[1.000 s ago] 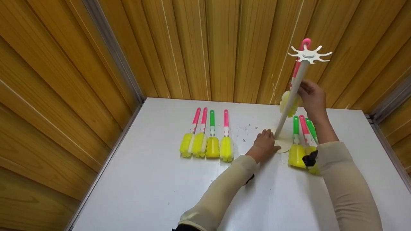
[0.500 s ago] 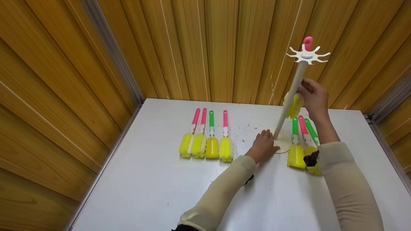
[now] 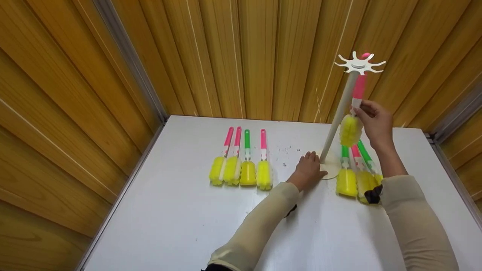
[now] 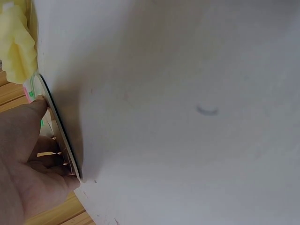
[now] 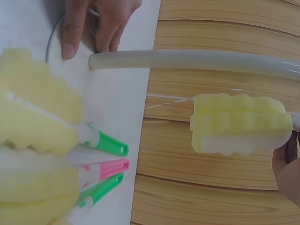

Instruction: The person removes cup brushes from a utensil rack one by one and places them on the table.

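Observation:
A white stand (image 3: 340,113) rises upright, topped by a ring of curved hooks (image 3: 358,66). My left hand (image 3: 308,168) rests with spread fingers on its round base (image 3: 332,172); the left wrist view shows the thumb and fingertips at the edge of the base (image 4: 60,126). With thumb and fingers my right hand (image 3: 379,124) pinches a bottle brush (image 3: 351,131) at the white neck, just above its yellow sponge head. This brush hangs head down beside the pole, its pink handle running up behind the hooks, which partly hide the loop.
Several bottle brushes (image 3: 263,175) with pink or green handles lie in a row on the white table (image 3: 180,233), left of the stand. More brushes (image 3: 346,182) lie right of the base, partly under my right forearm. Wood-patterned panels (image 3: 256,56) stand behind the table.
My right hand has moved the bottle brush rightward and slightly down, from behind the pole to its right side. Its pink loop sits lower behind the hooks. The left hand stays on the base.

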`<action>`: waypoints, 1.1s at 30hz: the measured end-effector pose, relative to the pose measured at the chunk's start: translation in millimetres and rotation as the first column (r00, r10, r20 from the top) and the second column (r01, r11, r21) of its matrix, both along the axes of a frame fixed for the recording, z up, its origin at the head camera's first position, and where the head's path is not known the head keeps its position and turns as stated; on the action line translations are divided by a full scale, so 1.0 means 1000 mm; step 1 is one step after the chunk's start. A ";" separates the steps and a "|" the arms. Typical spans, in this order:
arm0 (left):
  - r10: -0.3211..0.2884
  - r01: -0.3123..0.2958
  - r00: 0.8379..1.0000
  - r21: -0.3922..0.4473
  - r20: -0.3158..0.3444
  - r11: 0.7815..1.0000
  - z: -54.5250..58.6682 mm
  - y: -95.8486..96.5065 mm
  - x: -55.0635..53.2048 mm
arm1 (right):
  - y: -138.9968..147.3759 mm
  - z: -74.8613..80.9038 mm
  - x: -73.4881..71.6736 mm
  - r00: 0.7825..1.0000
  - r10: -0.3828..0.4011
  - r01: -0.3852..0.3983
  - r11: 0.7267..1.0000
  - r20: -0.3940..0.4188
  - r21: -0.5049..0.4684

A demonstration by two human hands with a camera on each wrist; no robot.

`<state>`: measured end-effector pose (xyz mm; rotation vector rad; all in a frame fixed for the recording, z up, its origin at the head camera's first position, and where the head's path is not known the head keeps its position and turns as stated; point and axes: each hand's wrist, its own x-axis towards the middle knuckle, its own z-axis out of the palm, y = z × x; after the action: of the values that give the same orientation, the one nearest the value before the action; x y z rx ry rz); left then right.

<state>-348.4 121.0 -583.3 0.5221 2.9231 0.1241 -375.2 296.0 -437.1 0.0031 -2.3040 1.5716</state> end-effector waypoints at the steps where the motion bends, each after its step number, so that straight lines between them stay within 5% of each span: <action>1: -0.002 0.002 1.000 -0.001 0.001 1.000 0.000 0.000 0.000 | 0.002 -0.001 0.002 1.000 -0.005 0.005 1.000 0.000 0.007; 17: 0.000 0.000 1.000 0.018 0.002 1.000 -0.002 0.000 -0.001 | 0.045 -0.021 0.040 0.991 -0.132 0.128 0.980 0.016 0.153; 33: -0.019 0.019 1.000 -0.013 -0.022 1.000 -0.004 0.001 -0.001 | 0.083 -0.033 0.067 0.995 -0.089 0.069 0.946 0.049 0.318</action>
<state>-349.5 121.5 -587.2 0.5523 2.9374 0.0973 -307.7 379.4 -470.3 -0.0599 -2.5470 1.1644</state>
